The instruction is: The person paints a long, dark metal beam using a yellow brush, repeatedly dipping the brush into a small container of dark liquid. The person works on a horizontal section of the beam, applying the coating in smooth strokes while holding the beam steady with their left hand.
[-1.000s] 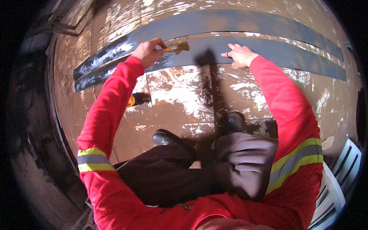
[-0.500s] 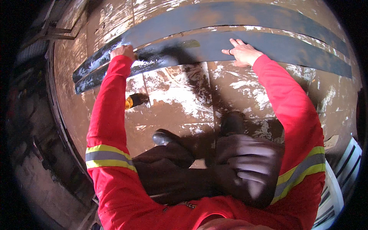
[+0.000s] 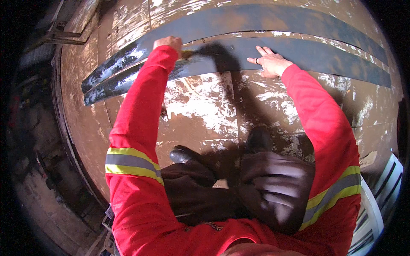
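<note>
Two long, flat grey strips lie side by side in front of me, a far strip [image 3: 222, 19] and a near strip [image 3: 320, 54]. Dark, wet-looking, glossy coating covers their left parts. My left hand [image 3: 168, 42] is closed over the strips around what seems to be a brush [image 3: 187, 53]; only its brownish tip shows beside the fist, against the near strip. My right hand [image 3: 272, 62], a dark ring on one finger, rests with fingers spread on the near strip.
The brown floor [image 3: 205, 128] has pale, worn-looking patches. My dark shoes [image 3: 258, 138] and knees are close below the strips. A white slatted chair [image 3: 371, 213] stands at lower right, and a wooden frame [image 3: 64, 38] at upper left.
My left hand has moved right along the strips, with the brush. My left forearm now covers most of a yellow-handled tool on the floor. The right hand stays nearly in place.
</note>
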Action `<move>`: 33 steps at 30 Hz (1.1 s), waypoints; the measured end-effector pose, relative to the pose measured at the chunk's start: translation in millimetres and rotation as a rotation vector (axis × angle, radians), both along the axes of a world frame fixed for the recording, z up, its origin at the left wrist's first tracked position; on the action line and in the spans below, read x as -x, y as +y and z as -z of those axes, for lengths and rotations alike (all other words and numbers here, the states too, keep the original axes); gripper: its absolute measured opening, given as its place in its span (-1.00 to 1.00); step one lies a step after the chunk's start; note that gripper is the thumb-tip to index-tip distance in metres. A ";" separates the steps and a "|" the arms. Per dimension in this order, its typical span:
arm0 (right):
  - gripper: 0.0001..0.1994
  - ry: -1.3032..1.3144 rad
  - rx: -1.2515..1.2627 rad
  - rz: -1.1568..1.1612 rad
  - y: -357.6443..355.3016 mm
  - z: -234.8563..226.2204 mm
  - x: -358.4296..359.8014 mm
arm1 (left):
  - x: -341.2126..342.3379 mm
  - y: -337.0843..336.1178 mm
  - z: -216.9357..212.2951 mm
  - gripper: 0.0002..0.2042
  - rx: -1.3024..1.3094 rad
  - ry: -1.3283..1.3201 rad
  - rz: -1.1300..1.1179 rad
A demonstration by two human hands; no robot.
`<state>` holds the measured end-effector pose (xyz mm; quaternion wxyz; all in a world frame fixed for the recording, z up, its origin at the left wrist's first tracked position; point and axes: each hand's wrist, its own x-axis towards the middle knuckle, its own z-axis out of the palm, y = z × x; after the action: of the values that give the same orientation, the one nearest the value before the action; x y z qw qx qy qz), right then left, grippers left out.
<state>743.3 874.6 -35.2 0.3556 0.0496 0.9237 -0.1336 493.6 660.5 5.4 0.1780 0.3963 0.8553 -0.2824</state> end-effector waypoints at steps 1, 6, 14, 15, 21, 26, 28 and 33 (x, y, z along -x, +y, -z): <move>-0.21 -0.003 -0.002 -0.003 1.3 0.7 -0.8 | 7.8 -7.6 -3.8 -0.59 0.047 0.046 0.011; -0.23 -0.016 -0.007 -0.006 1.1 -1.3 -1.4 | -0.7 13.6 -11.3 -0.61 0.053 -0.011 0.048; -0.22 0.009 -0.008 -0.009 4.2 5.7 -4.2 | -11.4 67.5 5.6 -0.78 -0.398 -0.456 0.080; -0.21 -0.001 0.002 -0.001 3.9 3.5 -3.7 | 7.4 56.6 15.1 -0.78 -0.368 -0.426 0.105; -0.21 0.061 0.005 0.002 4.5 12.3 -6.3 | 40.0 -19.4 6.7 -0.81 -0.070 -0.064 -0.012; -0.21 0.044 0.006 0.004 3.0 10.9 -9.1 | 29.3 -2.2 -14.4 -0.79 0.075 0.100 0.019; -0.22 0.033 0.009 0.001 5.5 9.8 -7.8 | 22.4 5.8 -16.4 -0.77 0.062 0.125 0.034; -0.22 0.041 0.015 0.007 2.2 7.5 -6.5 | 44.6 -5.3 -21.7 -0.73 0.160 0.211 0.007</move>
<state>749.8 876.8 -42.8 0.3362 0.0476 0.9297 -0.1425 449.0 655.1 27.1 0.1173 0.3520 0.8426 -0.3904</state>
